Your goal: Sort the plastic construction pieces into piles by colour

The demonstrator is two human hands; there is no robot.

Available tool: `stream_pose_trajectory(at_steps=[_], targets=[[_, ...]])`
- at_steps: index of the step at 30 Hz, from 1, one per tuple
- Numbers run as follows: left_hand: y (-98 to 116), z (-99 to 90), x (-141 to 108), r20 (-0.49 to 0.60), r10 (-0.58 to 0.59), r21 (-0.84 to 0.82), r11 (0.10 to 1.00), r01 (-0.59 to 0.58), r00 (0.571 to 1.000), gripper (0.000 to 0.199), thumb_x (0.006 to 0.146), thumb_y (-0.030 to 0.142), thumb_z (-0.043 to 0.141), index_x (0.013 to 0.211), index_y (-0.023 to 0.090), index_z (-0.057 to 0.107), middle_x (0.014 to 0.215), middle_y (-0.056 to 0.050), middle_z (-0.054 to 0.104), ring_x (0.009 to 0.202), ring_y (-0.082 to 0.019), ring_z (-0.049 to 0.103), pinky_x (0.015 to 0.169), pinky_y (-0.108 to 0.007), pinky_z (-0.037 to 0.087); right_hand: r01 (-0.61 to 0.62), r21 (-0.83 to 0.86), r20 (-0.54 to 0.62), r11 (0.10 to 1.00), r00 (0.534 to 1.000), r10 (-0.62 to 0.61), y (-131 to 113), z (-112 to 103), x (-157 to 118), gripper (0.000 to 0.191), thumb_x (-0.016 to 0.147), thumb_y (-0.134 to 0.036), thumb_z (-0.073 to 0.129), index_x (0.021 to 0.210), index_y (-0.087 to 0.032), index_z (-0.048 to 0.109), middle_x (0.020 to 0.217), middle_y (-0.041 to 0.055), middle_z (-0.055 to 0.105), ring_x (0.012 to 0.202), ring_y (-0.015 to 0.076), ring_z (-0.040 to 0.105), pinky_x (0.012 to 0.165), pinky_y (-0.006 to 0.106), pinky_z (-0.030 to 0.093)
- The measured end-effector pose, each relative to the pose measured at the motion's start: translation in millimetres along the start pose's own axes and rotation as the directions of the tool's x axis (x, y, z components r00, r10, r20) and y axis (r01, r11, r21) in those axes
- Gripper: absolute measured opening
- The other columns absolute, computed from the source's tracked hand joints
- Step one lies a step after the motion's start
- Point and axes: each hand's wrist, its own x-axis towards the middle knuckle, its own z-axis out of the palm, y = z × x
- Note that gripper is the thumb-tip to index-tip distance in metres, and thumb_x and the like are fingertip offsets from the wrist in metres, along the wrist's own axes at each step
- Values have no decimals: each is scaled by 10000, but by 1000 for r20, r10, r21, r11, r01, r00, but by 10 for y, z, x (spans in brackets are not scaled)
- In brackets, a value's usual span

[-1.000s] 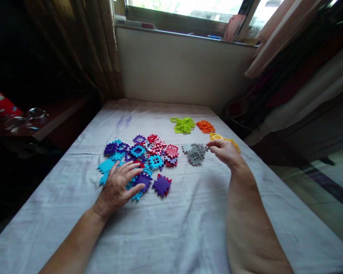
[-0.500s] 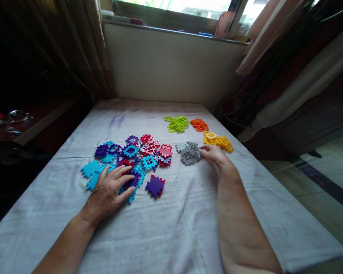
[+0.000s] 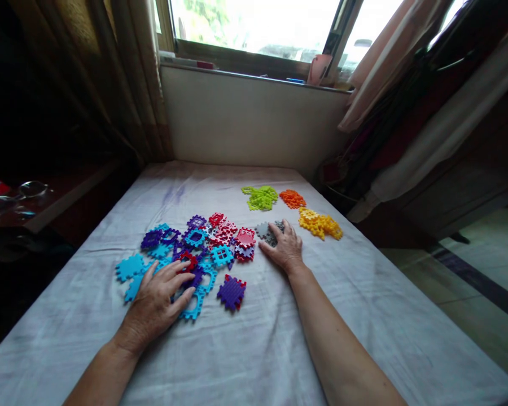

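My left hand (image 3: 158,293) lies with fingers spread over a mixed heap of notched plastic tiles, resting on light blue tiles (image 3: 130,267) and a purple tile (image 3: 193,276). Over the grey tiles (image 3: 263,230) is my right hand (image 3: 284,246), fingers apart and covering most of that pile. Red tiles (image 3: 245,237) and a light blue window-shaped tile (image 3: 222,255) sit in the heap between the hands. A purple tile (image 3: 231,292) with red edges showing under it lies apart, nearer to me.
Beyond my right hand are piles of lime green tiles (image 3: 261,198), orange tiles (image 3: 292,198) and yellow tiles (image 3: 320,225). All lie on a bed-like surface with a pale cloth (image 3: 245,361). A wall (image 3: 245,124) and window stand behind; glasses (image 3: 33,189) rest on a side shelf.
My right hand has moved left from the right edge of the grey pile to over it, its fingers opening out. My left hand stays on the heap. The view has tilted up slightly.
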Motion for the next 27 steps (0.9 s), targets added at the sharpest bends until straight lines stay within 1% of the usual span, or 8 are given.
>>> stream_pose_trajectory(at_steps=[4, 9, 13, 17, 21, 24, 25, 27], targets=[[25, -17, 2, 3, -14, -2, 1000, 14, 1000, 331, 930, 513, 500, 1081, 314, 716, 1292, -52, 689, 1234, -281, 601, 1167, -582, 249, 8, 13, -29, 1000, 1000, -8, -43, 11, 83, 590, 814, -560, 688, 1338, -301, 614, 1537, 152, 419, 1402, 334, 379, 1072, 534, 350], [59, -54, 7, 3, -17, 12, 1000, 17, 1000, 307, 928, 480, 510, 1096, 318, 709, 1323, -56, 668, 1267, -297, 575, 1161, -606, 256, 25, 69, -81, 997, 997, -19, -31, 81, 165, 498, 804, -525, 701, 1246, -297, 675, 1451, 143, 504, 1319, 324, 457, 1032, 493, 392], [79, -68, 12, 15, -26, 1, 1000, 26, 1000, 305, 932, 477, 511, 1109, 320, 703, 1309, -54, 676, 1258, -288, 583, 1177, -608, 233, 29, 78, -116, 997, 993, -20, -19, 117, 176, 471, 807, -518, 689, 1220, -292, 689, 1419, 134, 525, 1291, 326, 464, 1023, 483, 394], [81, -87, 7, 32, -26, -11, 1000, 26, 999, 302, 938, 470, 501, 1106, 320, 702, 1306, -47, 679, 1262, -281, 582, 1187, -608, 211, 43, 81, -108, 996, 994, -34, -16, 104, 171, 459, 817, -508, 675, 1215, -281, 692, 1422, 135, 520, 1284, 321, 469, 1020, 467, 398], [103, -141, 26, 26, -56, -24, 998, 57, 998, 315, 936, 494, 499, 1101, 320, 702, 1313, -46, 674, 1254, -288, 585, 1173, -616, 231, 41, 82, -105, 996, 994, -32, -17, 100, 165, 459, 818, -507, 673, 1220, -285, 689, 1428, 134, 519, 1288, 319, 469, 1017, 471, 400], [229, -178, 196, 37, -64, -42, 997, 65, 997, 321, 940, 497, 490, 1099, 315, 701, 1308, -47, 676, 1252, -284, 584, 1173, -620, 226, 40, 79, -116, 996, 993, -31, -21, 105, 162, 459, 816, -508, 676, 1221, -293, 689, 1424, 126, 524, 1284, 318, 470, 1015, 470, 401], [301, -176, 304, 56, -47, -48, 998, 49, 997, 317, 939, 490, 493, 1102, 314, 701, 1319, -46, 669, 1267, -282, 572, 1179, -619, 212, 43, 79, -118, 996, 993, -33, -23, 103, 162, 458, 815, -510, 676, 1221, -296, 689, 1421, 124, 527, 1282, 319, 469, 1013, 471, 402], [475, -134, 601, 123, 5, -62, 998, 3, 992, 329, 939, 480, 498, 1152, 314, 685, 1366, -49, 637, 1309, -274, 535, 1194, -614, 180, 49, 79, -112, 996, 993, -40, -25, 94, 163, 454, 815, -512, 675, 1217, -300, 690, 1419, 127, 529, 1283, 324, 468, 1007, 478, 406]])
